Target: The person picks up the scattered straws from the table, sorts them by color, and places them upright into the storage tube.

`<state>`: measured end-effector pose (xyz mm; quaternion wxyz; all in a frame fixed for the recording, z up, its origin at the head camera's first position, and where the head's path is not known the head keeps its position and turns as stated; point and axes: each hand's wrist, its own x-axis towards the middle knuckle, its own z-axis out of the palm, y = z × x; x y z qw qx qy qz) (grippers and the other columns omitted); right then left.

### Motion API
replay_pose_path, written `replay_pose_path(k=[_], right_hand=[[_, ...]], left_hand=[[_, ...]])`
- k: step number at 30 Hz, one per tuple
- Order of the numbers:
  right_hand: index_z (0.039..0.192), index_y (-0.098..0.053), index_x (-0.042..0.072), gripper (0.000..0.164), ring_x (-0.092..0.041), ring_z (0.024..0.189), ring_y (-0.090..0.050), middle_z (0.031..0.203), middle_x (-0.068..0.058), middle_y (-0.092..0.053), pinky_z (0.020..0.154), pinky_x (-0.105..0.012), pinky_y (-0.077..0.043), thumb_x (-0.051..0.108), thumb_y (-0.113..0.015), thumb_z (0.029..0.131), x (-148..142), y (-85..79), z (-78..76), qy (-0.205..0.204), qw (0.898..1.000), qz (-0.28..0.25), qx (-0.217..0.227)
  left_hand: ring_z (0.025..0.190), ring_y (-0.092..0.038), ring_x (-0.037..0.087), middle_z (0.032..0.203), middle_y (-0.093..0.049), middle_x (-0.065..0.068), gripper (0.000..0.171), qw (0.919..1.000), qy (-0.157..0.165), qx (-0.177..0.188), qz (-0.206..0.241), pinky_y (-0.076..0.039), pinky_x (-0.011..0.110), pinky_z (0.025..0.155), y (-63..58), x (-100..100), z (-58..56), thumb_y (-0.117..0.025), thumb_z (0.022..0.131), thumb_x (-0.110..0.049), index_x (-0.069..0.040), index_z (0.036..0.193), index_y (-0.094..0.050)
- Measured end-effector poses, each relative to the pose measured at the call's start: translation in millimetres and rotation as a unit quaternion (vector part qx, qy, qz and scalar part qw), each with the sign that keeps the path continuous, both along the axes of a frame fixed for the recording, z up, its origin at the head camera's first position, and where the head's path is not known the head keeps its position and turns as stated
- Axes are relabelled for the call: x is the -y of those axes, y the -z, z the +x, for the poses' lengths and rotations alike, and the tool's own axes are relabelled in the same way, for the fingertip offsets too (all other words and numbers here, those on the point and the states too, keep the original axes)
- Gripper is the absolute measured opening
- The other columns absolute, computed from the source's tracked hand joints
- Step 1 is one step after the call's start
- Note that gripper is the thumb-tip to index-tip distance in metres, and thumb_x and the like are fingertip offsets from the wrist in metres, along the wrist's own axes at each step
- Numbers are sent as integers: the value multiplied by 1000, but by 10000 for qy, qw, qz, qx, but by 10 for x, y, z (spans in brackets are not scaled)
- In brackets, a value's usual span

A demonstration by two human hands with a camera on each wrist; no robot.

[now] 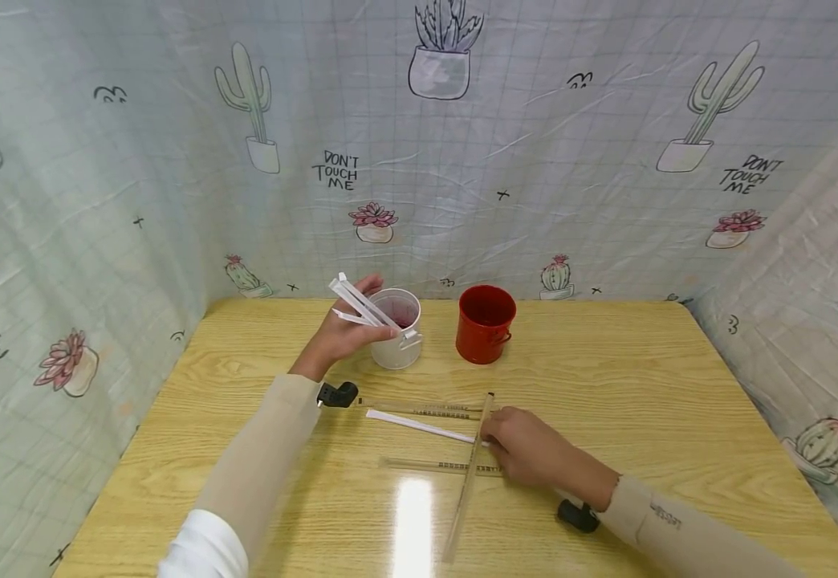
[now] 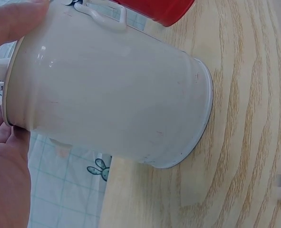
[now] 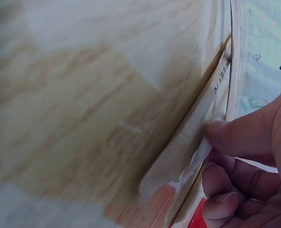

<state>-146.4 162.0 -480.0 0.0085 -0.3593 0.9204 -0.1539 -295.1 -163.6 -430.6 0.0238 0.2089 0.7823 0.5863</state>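
My left hand holds several white paper-wrapped sticks across its palm, beside the rim of a white bucket. In the left wrist view its thumb lies along the rim of that bucket, and the bucket hides part of the fingers. Low over the table, my right hand pinches a clear-wrapped stick with black print. A close view shows the thumb against the printed wrapper. Under that stick lie a white paper-wrapped stick and two clear-wrapped sticks, one far, one near.
A red bucket stands to the right of the white one. The wooden table ends at a curtain printed with cacti. Black camera mounts sit at the left wrist and the right wrist.
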Motion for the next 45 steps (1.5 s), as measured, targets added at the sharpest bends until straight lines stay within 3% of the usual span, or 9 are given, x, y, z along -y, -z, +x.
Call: replay_pose_path(k=[9,15,23,31,45], right_hand=[[86,-71,10,11,-10,72,-59,75,3,-64,66,-27,-53,0,-70,90,48,-4,-102,231,9995,112,-205],[81,-71,11,19,-14,70,-56,72,2,-60,64,-30,-51,-6,-67,73,2,-104,-157,373,9961,719,-346],[81,-76,10,14,-18,72,-59,74,-1,-65,65,-31,-54,-3,-82,80,-156,-337,-243,534,9904,1185,-476],[92,-80,9,31,-24,80,-63,85,-5,-69,74,-37,-60,-17,-74,75,-290,-557,-340,703,9845,1551,-411],[95,-79,4,23,-25,78,-62,84,-7,-70,68,-38,-59,-13,-73,81,-597,-647,-534,1165,9844,738,-1089]], left_hand=[[155,-36,38,166,-39,20,101,10000,-53,23,-48,-29,54,129,1,11,-7,-87,77,1,-2,162,-32],[154,-37,38,165,-39,19,101,10000,-20,-26,-52,-31,55,127,21,17,-20,-88,77,0,-3,162,-32],[154,-38,38,165,-39,20,102,10000,-28,-19,-71,-31,54,127,4,23,-12,-87,76,0,-2,162,-32],[155,-36,38,165,-39,21,101,10000,-14,46,14,-29,55,128,6,13,-13,-87,76,2,0,161,-31],[153,-39,38,164,-41,18,102,9999,-36,58,-84,-31,53,128,-10,18,-29,-89,76,-2,-4,162,-33]])
